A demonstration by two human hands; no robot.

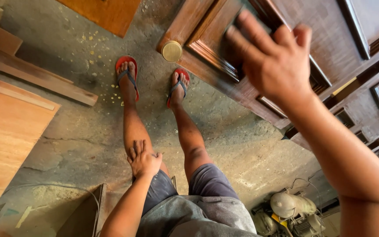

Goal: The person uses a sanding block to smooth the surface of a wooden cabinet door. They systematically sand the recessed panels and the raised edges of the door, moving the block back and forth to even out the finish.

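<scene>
Left to right: plywood sheet (pixel 5 136) on the floor, our left hand (pixel 143 160) resting flat on our thigh w/ nothing in it, right hand (pixel 273 61) w/ fingers spread, pressing something dark (can't tell what, prob sandpaper) onto the brown panelled door (pixel 224 26), so we're mid-rub imo, and next pass needs steady even pressure along the moulding.

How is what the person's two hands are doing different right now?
The right hand is raised with fingers spread against the dark varnished door, while the left hand hangs low, resting on the left leg. The right hand looks large, close and blurred; the left hand looks smaller and sharp. Both are bare, and neither visibly grips a tool.
</scene>
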